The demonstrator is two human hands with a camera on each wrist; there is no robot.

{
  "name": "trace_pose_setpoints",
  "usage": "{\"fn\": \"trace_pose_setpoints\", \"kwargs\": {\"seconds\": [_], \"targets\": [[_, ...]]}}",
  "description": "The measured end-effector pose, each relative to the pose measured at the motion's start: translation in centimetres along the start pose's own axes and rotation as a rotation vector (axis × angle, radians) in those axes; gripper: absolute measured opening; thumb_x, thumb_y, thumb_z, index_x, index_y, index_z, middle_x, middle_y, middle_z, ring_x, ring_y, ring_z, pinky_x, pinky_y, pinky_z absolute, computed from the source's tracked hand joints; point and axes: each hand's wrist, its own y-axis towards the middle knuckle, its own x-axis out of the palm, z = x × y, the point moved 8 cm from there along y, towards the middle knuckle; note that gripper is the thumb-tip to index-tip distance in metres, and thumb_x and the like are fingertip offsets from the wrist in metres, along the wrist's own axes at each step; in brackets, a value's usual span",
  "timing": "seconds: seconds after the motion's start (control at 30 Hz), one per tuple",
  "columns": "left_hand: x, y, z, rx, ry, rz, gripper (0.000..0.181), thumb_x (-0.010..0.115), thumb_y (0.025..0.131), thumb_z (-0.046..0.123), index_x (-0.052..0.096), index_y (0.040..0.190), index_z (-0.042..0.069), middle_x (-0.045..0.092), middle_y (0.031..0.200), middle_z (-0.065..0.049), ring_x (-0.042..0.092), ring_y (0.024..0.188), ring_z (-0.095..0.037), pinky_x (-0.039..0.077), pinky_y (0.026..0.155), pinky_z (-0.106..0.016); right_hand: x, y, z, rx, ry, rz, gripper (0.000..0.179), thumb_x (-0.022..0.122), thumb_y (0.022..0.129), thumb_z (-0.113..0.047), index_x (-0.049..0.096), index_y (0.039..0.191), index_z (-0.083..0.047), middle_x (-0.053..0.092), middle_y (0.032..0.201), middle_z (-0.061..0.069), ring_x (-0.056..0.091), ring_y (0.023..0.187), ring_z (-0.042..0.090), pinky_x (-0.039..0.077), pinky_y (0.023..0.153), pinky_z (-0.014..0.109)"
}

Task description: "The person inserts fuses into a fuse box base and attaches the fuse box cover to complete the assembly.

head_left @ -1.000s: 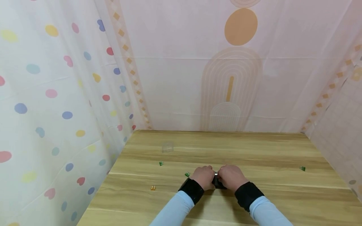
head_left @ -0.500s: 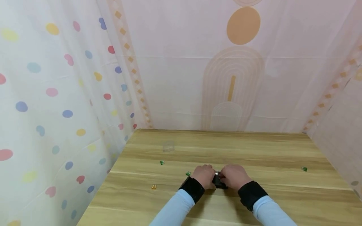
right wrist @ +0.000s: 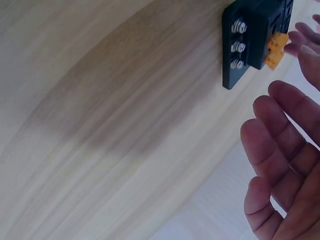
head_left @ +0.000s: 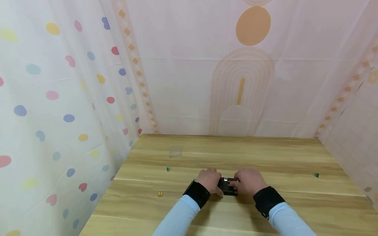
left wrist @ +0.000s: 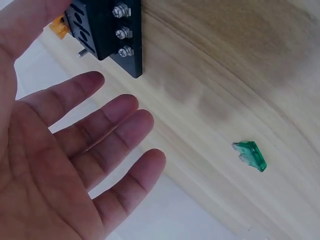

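Note:
A black fuse block (head_left: 226, 186) with a row of metal screws lies on the table between my hands. An orange blade fuse (right wrist: 275, 50) stands in the block's side in the right wrist view. My left hand (head_left: 209, 181) is at the block's left end, thumb by its edge and the other fingers (left wrist: 117, 112) loosely extended, apart from one another. On the right, my right hand (head_left: 251, 181) has its thumb over the block, close to the orange fuse; its fingers (right wrist: 260, 135) are relaxed and gently bent, gripping nothing visible.
A green blade fuse (left wrist: 251, 155) lies beside my left hand. Other green fuses lie farther left (head_left: 168, 169) and far right (head_left: 315, 175). A loose orange fuse (head_left: 160, 194) sits at left. A clear plastic piece (head_left: 175, 152) stands toward the back. Curtains enclose the table.
My hands have drawn apart, the right one moving right and the left one slightly left. More of the fuse block shows between them.

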Motion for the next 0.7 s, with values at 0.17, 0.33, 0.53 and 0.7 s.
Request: {"fn": "trace_pose_setpoints", "kwargs": {"seconds": [0.17, 0.33, 0.53, 0.7], "targets": [[0.2, 0.0, -0.3, -0.025, 0.012, -0.003, 0.05, 0.089, 0.063, 0.056, 0.071, 0.089, 0.018, 0.057, 0.079, 0.003, 0.053, 0.072, -0.013, 0.048, 0.068, -0.032, -0.6, -0.3, 0.9, 0.021, 0.0, -0.007, 0.018, 0.077, 0.085, -0.032, 0.074, 0.078, -0.015, 0.065, 0.072, -0.007, 0.055, 0.063, 0.011, 0.047, 0.058, 0.032], [-0.2, -0.3, -0.4, -0.047, 0.006, -0.023, 0.05, 0.089, 0.062, 0.056, 0.072, 0.087, 0.017, 0.058, 0.078, 0.004, 0.054, 0.071, -0.012, 0.049, 0.068, -0.032, -0.9, -0.7, 2.2, 0.049, -0.001, -0.029, 0.022, 0.077, 0.086, -0.032, 0.076, 0.089, -0.01, 0.071, 0.087, 0.001, 0.065, 0.077, 0.018, 0.053, 0.067, 0.038], [-0.8, -0.7, -0.4, -0.054, -0.009, -0.049, 0.049, 0.089, 0.063, 0.055, 0.072, 0.089, 0.016, 0.059, 0.08, 0.003, 0.055, 0.073, -0.013, 0.05, 0.072, -0.034, -1.0, -1.1, 3.5, 0.082, 0.005, -0.068, 0.025, 0.075, 0.087, -0.031, 0.075, 0.094, -0.007, 0.072, 0.094, 0.007, 0.067, 0.085, 0.025, 0.054, 0.072, 0.043], [-1.2, -1.0, -0.4, -0.052, -0.017, -0.058, 0.05, 0.089, 0.064, 0.053, 0.073, 0.093, 0.016, 0.062, 0.084, 0.002, 0.058, 0.077, -0.014, 0.05, 0.074, -0.035, -1.5, -1.5, 4.8, 0.09, -0.008, -0.07, 0.027, 0.075, 0.087, -0.031, 0.075, 0.097, -0.005, 0.072, 0.098, 0.009, 0.068, 0.089, 0.028, 0.054, 0.074, 0.045]]}}
